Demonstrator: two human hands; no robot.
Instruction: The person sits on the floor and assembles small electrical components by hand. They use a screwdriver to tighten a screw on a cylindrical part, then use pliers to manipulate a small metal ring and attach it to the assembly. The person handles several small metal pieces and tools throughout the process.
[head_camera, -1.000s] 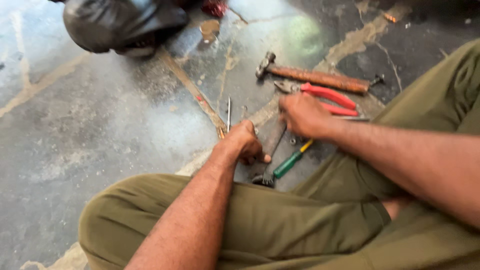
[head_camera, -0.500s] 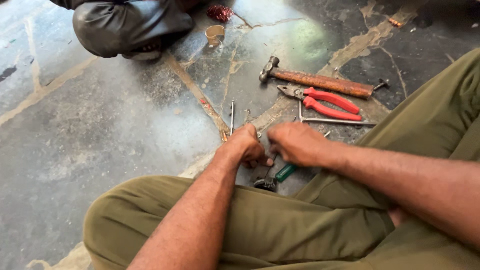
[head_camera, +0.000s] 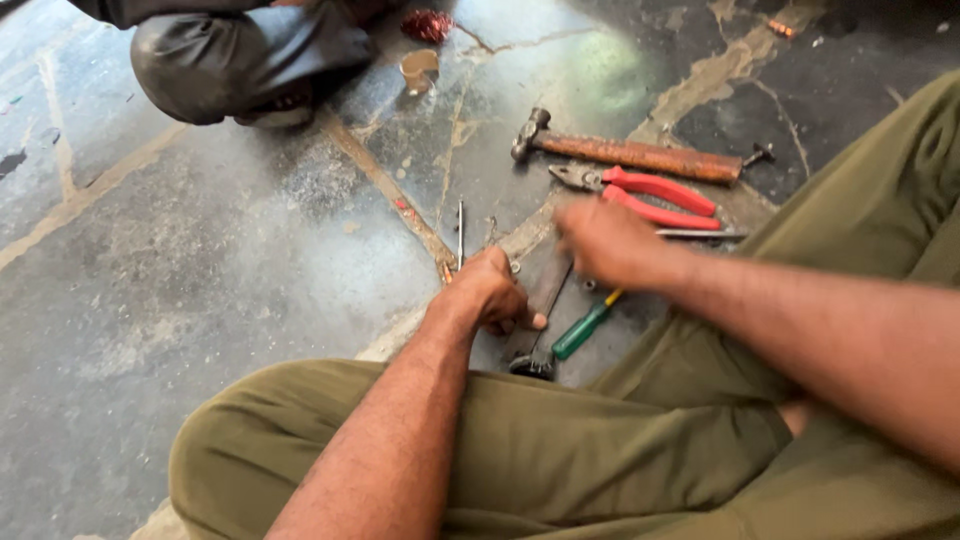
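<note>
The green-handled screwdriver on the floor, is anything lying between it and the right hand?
Nothing visible blocks it. The right hand hovers just above the green-handled screwdriver, with only bare floor between them. The red pliers and hammer lie farther away, beyond the hand.

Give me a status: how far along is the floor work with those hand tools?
Done: tools laid out on the floor, hammer and red-handled pliers lying idle. In hand: left hand presses on a dark flat metal piece; right hand hovers blurred above it, contents unclear. Left: the green-handled screwdriver lies untouched; no finished result shows.
</note>
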